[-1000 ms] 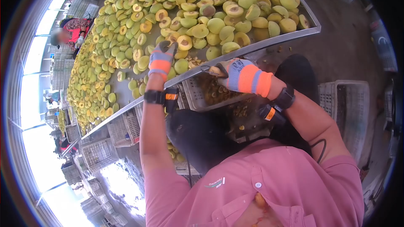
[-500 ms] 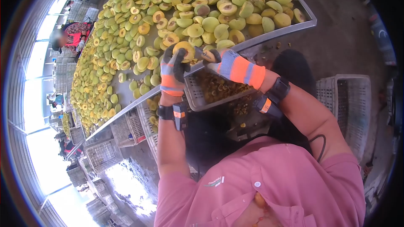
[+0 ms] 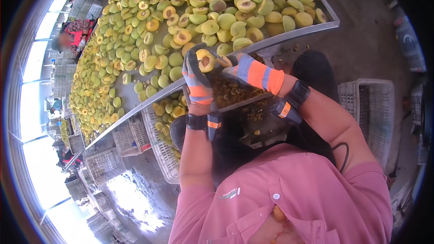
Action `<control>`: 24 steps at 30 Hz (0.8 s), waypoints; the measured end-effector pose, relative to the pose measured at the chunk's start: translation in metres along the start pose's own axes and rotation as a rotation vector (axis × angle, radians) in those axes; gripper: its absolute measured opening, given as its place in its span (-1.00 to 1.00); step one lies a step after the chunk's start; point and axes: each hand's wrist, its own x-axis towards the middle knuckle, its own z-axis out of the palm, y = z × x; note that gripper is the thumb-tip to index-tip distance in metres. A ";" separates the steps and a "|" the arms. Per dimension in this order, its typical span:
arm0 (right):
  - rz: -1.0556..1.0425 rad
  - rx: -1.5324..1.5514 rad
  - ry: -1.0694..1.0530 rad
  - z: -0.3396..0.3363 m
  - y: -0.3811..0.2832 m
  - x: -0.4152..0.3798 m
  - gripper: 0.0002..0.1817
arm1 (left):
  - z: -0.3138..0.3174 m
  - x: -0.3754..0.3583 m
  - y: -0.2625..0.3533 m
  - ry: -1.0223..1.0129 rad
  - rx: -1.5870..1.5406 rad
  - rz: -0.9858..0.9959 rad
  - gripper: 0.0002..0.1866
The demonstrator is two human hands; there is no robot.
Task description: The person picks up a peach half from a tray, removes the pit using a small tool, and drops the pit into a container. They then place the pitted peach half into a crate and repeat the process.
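Note:
My left hand (image 3: 197, 81), in a grey and orange glove with dark fingers, grips a yellow peach half (image 3: 206, 61). Its cut side, with a brown centre, faces my right hand (image 3: 253, 72). That hand wears a similar glove and is closed on a small pitting tool (image 3: 224, 60), its tip close to the peach half; the exact shape of the tool is partly covered by the fingers. Both hands are at the near metal edge of a table (image 3: 289, 35) heaped with green-yellow peach halves (image 3: 209, 26).
Below my hands stands a crate (image 3: 239, 105) with brown scraps. A white crate (image 3: 159, 149) of peach halves sits by my left arm, and another crate (image 3: 388, 108) is at right. Across the table is a person (image 3: 77, 34) in a red vest.
My left hand has moved right and slightly down with a peach half, away from the heap. The right hand has barely moved. The view has shifted a little, exposing more of the left crate.

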 end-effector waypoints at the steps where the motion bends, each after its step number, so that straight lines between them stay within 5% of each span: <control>1: 0.038 -0.026 0.010 0.002 -0.003 -0.001 -0.50 | 0.001 -0.001 -0.002 0.012 -0.072 -0.059 -0.70; 6: 0.000 -0.116 0.038 0.010 -0.006 -0.003 -0.58 | 0.007 -0.003 -0.013 0.114 -0.313 -0.200 -0.73; 12: 0.139 -0.105 -0.029 0.009 -0.015 -0.006 -0.58 | 0.014 -0.009 0.003 0.086 -0.205 -0.144 -0.64; 18: -0.164 -0.087 -0.047 0.022 0.010 0.001 -0.58 | 0.004 -0.013 -0.006 0.034 -0.248 -0.259 -0.66; 24: 0.166 -0.312 -0.196 -0.002 -0.033 -0.017 -0.65 | -0.005 -0.005 0.001 -0.067 -0.266 -0.244 -0.57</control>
